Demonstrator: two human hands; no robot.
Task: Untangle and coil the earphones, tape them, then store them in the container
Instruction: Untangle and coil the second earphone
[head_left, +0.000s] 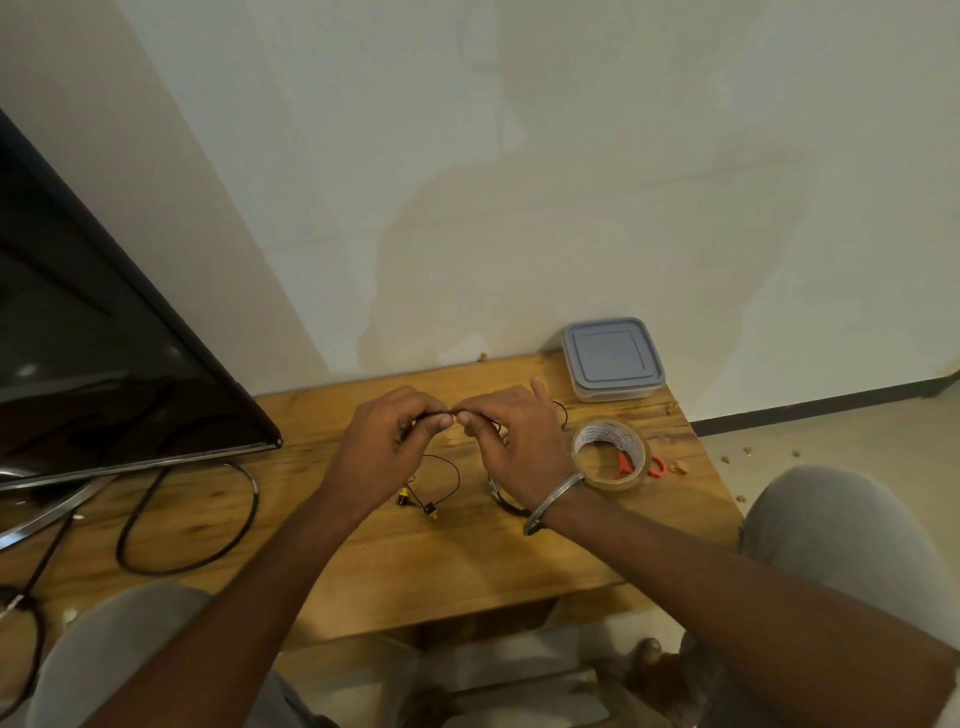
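Note:
Thin black earphones (447, 475) with yellow-tipped buds hang from both hands above the wooden table (415, 561). My left hand (387, 441) and my right hand (511, 441) pinch the cord between fingertips, almost touching each other. The buds dangle just over the tabletop below the hands. A roll of clear tape (609, 453) stands on the table right of my right wrist. The clear container with a grey lid (612, 358), closed, sits at the table's far right corner against the wall.
Red-handled scissors (655, 466) lie partly behind the tape roll. A dark TV screen (104, 332) on a metal stand fills the left side, with a thick black cable (192, 525) looped on the table. The table's right edge drops to the floor.

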